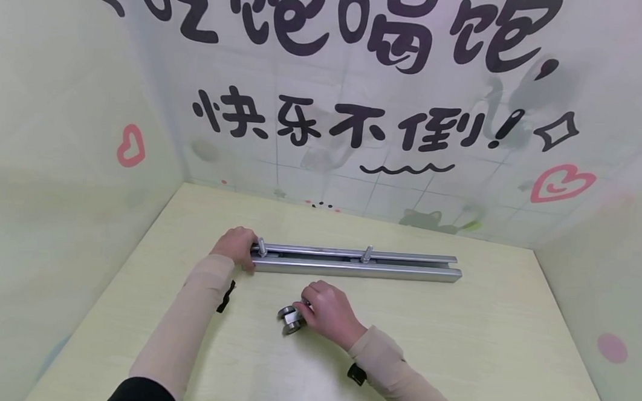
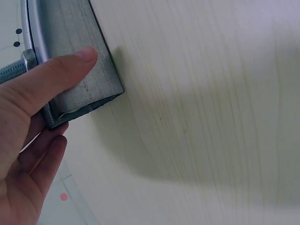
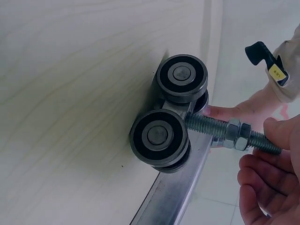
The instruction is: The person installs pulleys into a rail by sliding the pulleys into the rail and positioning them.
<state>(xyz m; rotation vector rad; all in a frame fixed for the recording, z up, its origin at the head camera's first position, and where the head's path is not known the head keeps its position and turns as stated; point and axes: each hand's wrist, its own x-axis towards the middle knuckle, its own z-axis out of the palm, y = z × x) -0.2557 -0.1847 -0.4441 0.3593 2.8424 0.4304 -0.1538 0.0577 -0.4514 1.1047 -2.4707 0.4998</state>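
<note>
A metal channel rail (image 1: 361, 272) lies lengthwise on the table, its slot facing up. Two threaded bolts stick up out of the slot, one bolt (image 1: 262, 248) by the left end and another bolt (image 1: 367, 255) near mid-length. My left hand (image 1: 235, 246) grips the rail's left end, with the thumb along its side in the left wrist view. In front of the rail, my right hand (image 1: 332, 313) holds a roller trolley (image 1: 291, 320). The right wrist view shows several black-and-steel wheels (image 3: 158, 135) and a threaded bolt (image 3: 208, 125) with nuts, its tip pinched by thumb and fingers.
The pale wooden table (image 1: 482, 348) has printed curtain-like walls at the left, back and right. Large black characters and pink hearts mark the back wall (image 1: 316, 79). Each wrist wears a beige sleeve with a black strap end (image 1: 356, 374).
</note>
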